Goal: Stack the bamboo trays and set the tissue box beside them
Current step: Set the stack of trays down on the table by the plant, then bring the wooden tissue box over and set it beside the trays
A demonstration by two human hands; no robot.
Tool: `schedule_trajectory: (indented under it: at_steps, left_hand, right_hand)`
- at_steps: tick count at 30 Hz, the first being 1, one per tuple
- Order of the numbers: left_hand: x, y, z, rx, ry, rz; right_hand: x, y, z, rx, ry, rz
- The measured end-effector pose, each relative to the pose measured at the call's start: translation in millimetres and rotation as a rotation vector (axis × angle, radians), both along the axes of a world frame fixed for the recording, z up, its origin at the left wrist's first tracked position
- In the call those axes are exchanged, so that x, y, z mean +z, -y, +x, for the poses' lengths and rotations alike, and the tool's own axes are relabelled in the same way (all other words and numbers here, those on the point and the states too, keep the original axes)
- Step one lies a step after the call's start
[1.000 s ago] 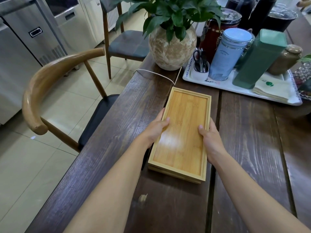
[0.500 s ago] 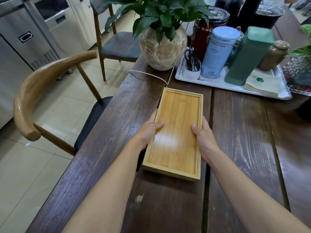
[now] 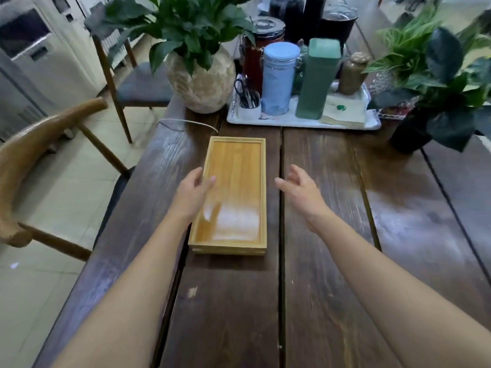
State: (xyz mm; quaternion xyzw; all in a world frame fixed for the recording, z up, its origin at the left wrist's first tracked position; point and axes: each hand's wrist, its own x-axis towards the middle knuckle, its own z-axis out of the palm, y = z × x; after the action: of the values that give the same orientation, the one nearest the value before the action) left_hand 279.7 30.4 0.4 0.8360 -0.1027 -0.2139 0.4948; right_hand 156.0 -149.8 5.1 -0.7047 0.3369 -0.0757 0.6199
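While your left hand (image 3: pixel 194 192) is pinching the rim of the bamboo trays (image 3: pixel 239 168) and your right hand (image 3: pixel 303 193) is hovering open, you should be nudging edges flush.

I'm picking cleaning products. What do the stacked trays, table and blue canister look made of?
Stacked trays: bamboo, glossy sealed; strip grain, glare patch.
Table: dark-stained wood planks, fairly matte; raised grain, gaps between boards.
Blue canister: probably painted metal; smooth even colour, wire clasp.

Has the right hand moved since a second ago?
Yes: the right hand left the stacked rectangular bamboo trays, rightward over the plank gap in the dark wooden table.
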Motion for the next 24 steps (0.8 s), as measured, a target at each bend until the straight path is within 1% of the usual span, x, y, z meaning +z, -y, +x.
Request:
schedule_trajectory:
  at_steps: [4, 6, 12, 16, 20, 24]
  left_hand:
    - [23.1, 26.8, -38.2, -0.063, 0.191, 0.112]
    - [32.9, 45.8, -62.8, -0.129, 0.24, 0.105]
    - [34.2, 111.4, -169.6, -0.421, 0.153, 0.042]
    - [26.2, 160.3, -255.4, -0.584, 0.046, -0.008]
    - [22.6, 196.4, -342.5, -0.667, -0.056, -0.045]
    - [11.5, 212.0, -415.2, -0.666, -0.189, -0.03]
  right_hand:
    - [19.3, 21.5, -50.6, -0.033, -0.014, -0.064]
    - [27.4, 32.9, -81.5, -0.058, -0.035, -0.095]
    - [42.8, 70.8, -197.5, -0.163, -0.11, -0.187]
    - [52.2, 95.3, -278.7, -0.258, -0.156, -0.248]
    - [56.4, 120.4, -352.3, -0.331, -0.207, -0.373]
    - [49.1, 138.4, -427.0, -0.408, -0.331, -0.461]
